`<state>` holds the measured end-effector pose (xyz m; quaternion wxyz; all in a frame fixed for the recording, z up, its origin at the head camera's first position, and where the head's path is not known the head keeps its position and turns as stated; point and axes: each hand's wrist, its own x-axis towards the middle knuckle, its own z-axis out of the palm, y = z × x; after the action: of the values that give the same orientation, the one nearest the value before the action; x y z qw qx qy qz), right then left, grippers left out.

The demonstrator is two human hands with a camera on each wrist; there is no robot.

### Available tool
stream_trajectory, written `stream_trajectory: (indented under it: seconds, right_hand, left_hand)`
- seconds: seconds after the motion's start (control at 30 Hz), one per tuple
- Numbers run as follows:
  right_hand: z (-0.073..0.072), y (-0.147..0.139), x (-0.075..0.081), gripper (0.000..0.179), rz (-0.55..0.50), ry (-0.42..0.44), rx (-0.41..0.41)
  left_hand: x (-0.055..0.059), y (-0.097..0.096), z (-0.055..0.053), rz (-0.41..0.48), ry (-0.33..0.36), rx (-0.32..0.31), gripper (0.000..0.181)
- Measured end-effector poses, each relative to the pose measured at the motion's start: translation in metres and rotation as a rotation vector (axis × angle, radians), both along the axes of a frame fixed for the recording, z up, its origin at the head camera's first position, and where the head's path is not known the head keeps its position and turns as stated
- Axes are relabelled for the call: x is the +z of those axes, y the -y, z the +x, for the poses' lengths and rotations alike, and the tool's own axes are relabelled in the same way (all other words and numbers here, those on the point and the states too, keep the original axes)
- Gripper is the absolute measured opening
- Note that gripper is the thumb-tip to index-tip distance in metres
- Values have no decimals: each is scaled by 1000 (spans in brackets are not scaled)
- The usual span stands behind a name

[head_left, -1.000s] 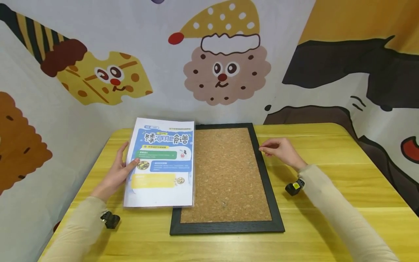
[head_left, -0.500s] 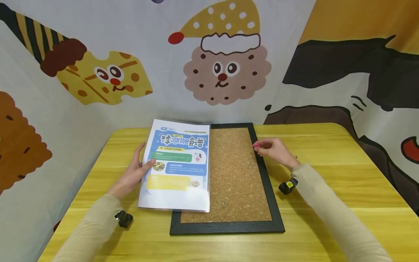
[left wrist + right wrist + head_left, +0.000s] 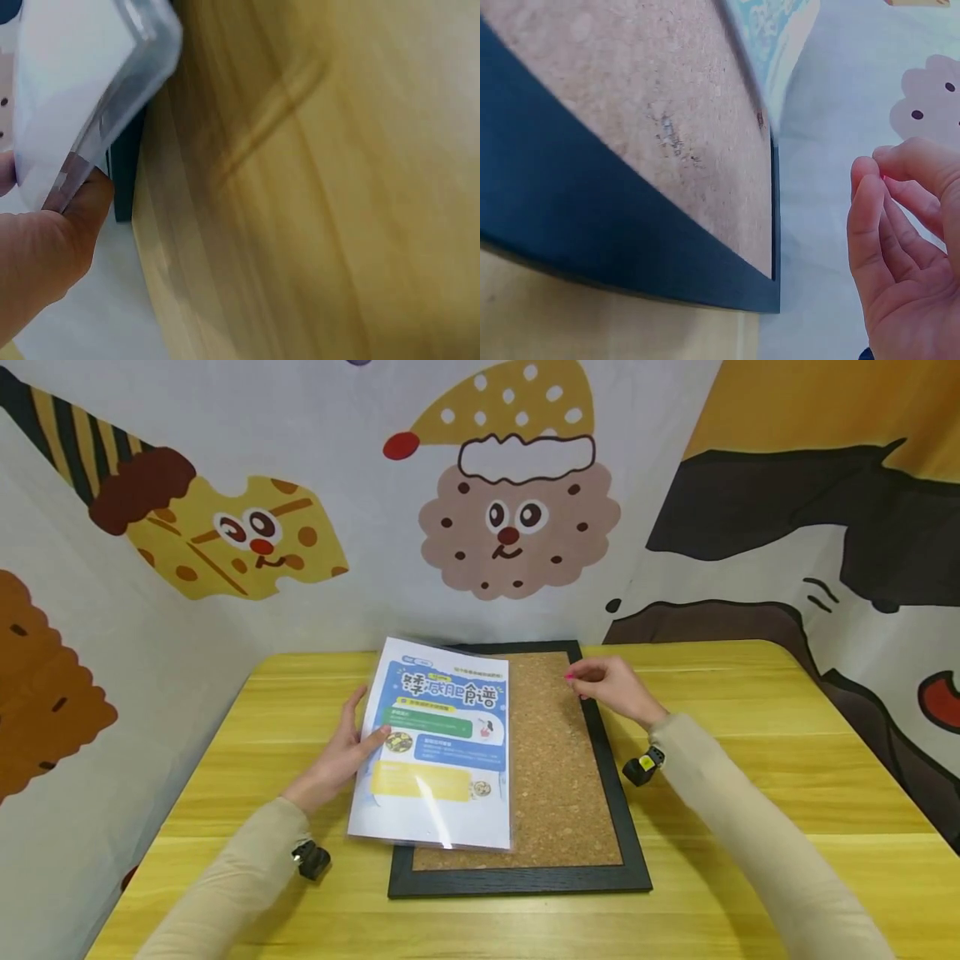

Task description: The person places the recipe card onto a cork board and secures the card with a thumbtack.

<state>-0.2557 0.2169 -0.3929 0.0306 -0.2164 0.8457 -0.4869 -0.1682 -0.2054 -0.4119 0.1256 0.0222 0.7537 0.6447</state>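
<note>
My left hand [image 3: 341, 762] grips a laminated sheet [image 3: 442, 752] by its left edge, thumb on the printed face and fingers behind. Blue, green and yellow blocks are printed on the sheet, which is held over the left part of a corkboard [image 3: 566, 785]. In the left wrist view the clear plastic border of the sheet [image 3: 112, 112] shows between thumb and fingers. Above the corkboard's upper right edge, my right hand [image 3: 611, 687] pinches a small pink push pin [image 3: 570, 676], mostly hidden by the fingertips.
The corkboard has a black frame [image 3: 525, 882] and lies on a yellow wood-grain table [image 3: 750, 793]. Worn marks [image 3: 671, 135] show in the cork near the right side. A white cloth with cartoon prints [image 3: 360, 552] hangs behind the table.
My left hand has carried the sheet rightward over the corkboard. My right hand has moved left and slightly up to the board's upper right edge, and the pink push pin has come into sight.
</note>
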Motion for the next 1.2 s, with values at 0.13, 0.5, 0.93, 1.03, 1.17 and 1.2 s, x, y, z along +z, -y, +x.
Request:
stream_trajectory:
  seconds: [0.13,0.5,0.93,1.03,1.17,1.2]
  right_hand:
    - [-6,6,3,23,-3,4,23]
    - [-15,24,2,23,174,-28,10]
    - [-28,48,-8,21,241,-13,43]
    - [-29,54,-8,22,237,-15,56]
    - [-31,59,-7,22,247,-27,54]
    - [-31,60,-7,23,253,-31,50]
  left_hand:
    - [0,-10,0,21,13,-18,79]
    - [4,-48,5,-103,56,-16,79]
    - [6,-80,3,-158,121,18,79]
    - [6,-87,1,-159,133,16,80]
    - [7,-93,-1,-122,136,19,80]
    - [7,-94,-2,-106,135,20,81]
